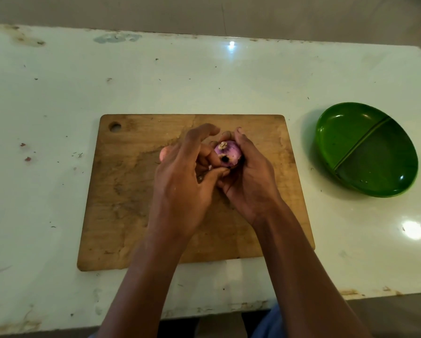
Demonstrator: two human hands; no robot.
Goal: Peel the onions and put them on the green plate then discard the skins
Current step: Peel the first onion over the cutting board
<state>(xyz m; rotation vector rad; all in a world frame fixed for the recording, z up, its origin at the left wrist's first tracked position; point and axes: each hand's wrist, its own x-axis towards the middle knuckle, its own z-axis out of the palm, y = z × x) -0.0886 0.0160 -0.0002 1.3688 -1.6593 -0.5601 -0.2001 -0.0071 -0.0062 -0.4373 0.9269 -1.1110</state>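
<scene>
While both hands meet above the middle of the wooden cutting board (136,191), the right hand (249,184) cups a purple onion (227,153) in its curled fingers, root end turned up toward the camera and a dark spot visible on the near side. Closed around the bulb from the right and below, this hand bears its weight. Opposite it, the left hand (182,181) presses in from the left, thumb and fingertips pinched against the lower edge of the onion where the skin sits. A second pinkish rounded object (163,153), mostly hidden behind the left hand, shows at that hand's far left edge; its identity cannot be told. Well apart to the right of the board, the green plate (345,132), oval and split by a diagonal divider into two compartments, rests on the pale, scuffed surface (58,93).
</scene>
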